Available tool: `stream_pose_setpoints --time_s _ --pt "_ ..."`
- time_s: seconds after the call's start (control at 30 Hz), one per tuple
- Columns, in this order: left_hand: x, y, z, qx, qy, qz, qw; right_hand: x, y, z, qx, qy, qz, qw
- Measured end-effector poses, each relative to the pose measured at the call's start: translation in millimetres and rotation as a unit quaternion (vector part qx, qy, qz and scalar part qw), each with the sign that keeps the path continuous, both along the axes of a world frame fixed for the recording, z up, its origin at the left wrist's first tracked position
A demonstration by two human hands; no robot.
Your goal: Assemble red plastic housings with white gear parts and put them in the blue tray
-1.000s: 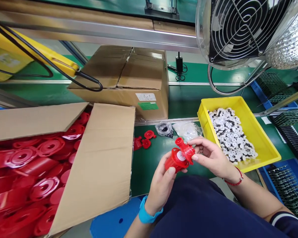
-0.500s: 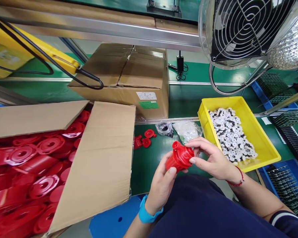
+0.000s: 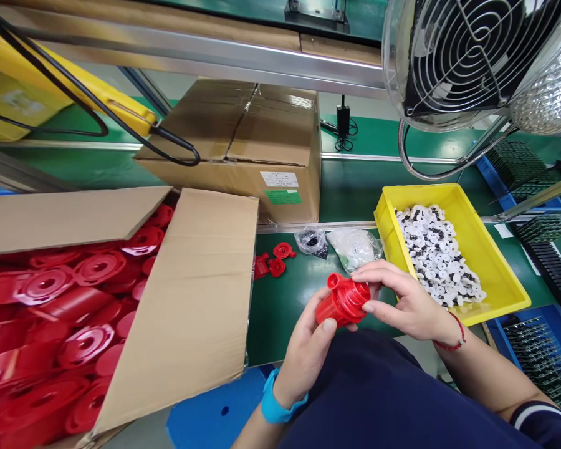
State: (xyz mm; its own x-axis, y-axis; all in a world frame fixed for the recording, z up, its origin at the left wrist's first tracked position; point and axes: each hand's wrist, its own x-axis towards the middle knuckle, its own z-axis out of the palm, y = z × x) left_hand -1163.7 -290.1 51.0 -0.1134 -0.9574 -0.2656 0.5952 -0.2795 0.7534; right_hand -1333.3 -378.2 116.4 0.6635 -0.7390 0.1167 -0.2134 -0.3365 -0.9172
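Observation:
A red plastic housing [image 3: 341, 300], roughly cylindrical with a small tube on its side, is held between both hands above the near edge of the green table. My left hand [image 3: 310, 340] wraps round its body from the left, the thumb lying along it. On the right, my right hand [image 3: 399, 299] has its thumb and fingers closed on the ringed end; what lies under those fingertips is partly hidden. Just beyond the hands are several small red parts [image 3: 277, 267], a clear bag of dark pieces [image 3: 311, 242] and a clear bag of whitish pieces [image 3: 355, 248].
An open carton [image 3: 206, 287] full of red housings [image 3: 47, 284] stands at left. Behind is a closed cardboard box [image 3: 280, 149]. The yellow bin [image 3: 490, 262] at right holds white discs [image 3: 437, 252]. A caged fan [image 3: 472, 56] hangs overhead at upper right.
The view has shifted slightly. Both hands keep their grip on the red housing, which looks turned a little; otherwise the scene is the same.

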Motion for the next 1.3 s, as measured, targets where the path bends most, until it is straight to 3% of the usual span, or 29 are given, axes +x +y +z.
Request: stream_pose_setpoints --time_s 0.37,0.63,1.0,1.17,1.3 --pt "2 2 -0.6 -0.01 -0.016 -0.003 1.0 0 2 1.2 -0.042 0.008 0.003 0.999" --pt "5 4 -6.9 0.007 -0.055 -0.023 0.998 0 3 1.6 -0.027 0.007 -0.012 1.0" --pt "2 -6 7.9 0.05 -0.044 -0.018 0.998 3 1 0.9 0.028 0.047 -0.031 0.998" --pt "-2 -12 17.0 0.088 0.0 -0.024 0.996 4 -4 -0.7 0.055 0.081 -0.01 0.995" --pt "-3 -10 18.4 0.068 0.014 -0.033 0.997 2 -4 -1.4 0.033 0.062 0.014 0.997"
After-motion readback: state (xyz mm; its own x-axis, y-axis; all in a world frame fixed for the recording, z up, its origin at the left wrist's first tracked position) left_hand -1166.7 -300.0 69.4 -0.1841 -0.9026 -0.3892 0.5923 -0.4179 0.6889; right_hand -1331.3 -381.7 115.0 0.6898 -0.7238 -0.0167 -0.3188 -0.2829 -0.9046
